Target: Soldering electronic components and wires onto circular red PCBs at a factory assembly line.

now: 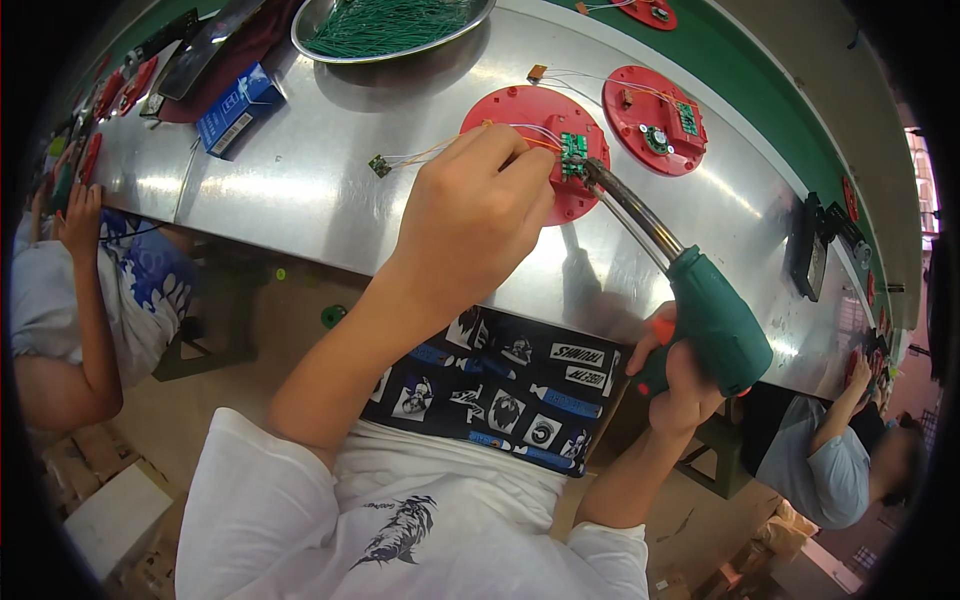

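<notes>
My right hand [680, 390] is wrapped round the handle of a green soldering gun [720, 320]. Its metal tip touches or hovers right over a small green circuit board [573, 146] on a round red plastic plate [500, 103]. Over the left part of that plate, my left hand [478, 200] is closed in a pinch on a thin wire beside the board. The fingertips are partly hidden behind the knuckles. Thin coloured wires [415, 158] lead out left of the hand to another tiny green board [379, 166], which lies on the metal table.
A second red plate [640, 92] with a board and wires lies to the right. At the back stands a metal bowl [345, 58] of green wires. A blue box [240, 108] is at the left. Co-workers sit on both sides; a black device [808, 248] lies far right.
</notes>
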Available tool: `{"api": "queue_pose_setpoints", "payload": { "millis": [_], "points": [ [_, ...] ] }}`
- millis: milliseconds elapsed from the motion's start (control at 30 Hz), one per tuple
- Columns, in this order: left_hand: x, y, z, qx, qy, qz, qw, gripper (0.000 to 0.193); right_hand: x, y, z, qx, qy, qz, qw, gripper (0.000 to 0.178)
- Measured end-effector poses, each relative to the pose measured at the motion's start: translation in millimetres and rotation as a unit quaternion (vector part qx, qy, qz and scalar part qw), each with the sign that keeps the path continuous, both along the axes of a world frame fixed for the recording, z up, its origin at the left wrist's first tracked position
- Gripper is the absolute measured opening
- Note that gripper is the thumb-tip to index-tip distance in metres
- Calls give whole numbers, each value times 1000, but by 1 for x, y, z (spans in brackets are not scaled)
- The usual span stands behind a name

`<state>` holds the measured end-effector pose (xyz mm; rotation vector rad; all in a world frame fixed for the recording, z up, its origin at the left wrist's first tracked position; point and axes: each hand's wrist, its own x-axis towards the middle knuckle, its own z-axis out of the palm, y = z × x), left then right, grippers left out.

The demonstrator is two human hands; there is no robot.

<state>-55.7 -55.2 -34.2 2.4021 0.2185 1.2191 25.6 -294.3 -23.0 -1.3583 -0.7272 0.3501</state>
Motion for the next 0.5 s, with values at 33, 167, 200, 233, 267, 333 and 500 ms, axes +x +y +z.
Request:
{"api": "queue_pose_setpoints", "payload": {
  "millis": [33, 167, 200, 233, 267, 333, 500],
  "points": [
    [0, 0, 1, 0, 1, 0, 1000, 8, 1, 0, 1, 23, 16, 6, 1000, 40],
    [-1, 1, 3, 7, 8, 13, 1000, 15, 5, 0, 4, 15, 28, 3, 999, 41],
    [-1, 1, 3, 6, 11, 13, 1000, 15, 9, -2, 5, -11, 38, 3, 999, 43],
    [-2, 1, 3, 6, 11, 13, 1000, 15, 11, -3, 5, -37, 48, 3, 998, 46],
    [-2, 0, 3, 7, 11, 16, 1000, 15, 10, -2, 5, -37, 48, 3, 998, 46],
    [-1, 0, 1, 8, 10, 19, 1000, 15, 9, 2, 5, -22, 29, -14, 999, 50],
    [2, 1, -1, 0, -5, 1, 1000, 7, 15, -4, 5, 60, -13, -37, 997, 53]
  ]
}}
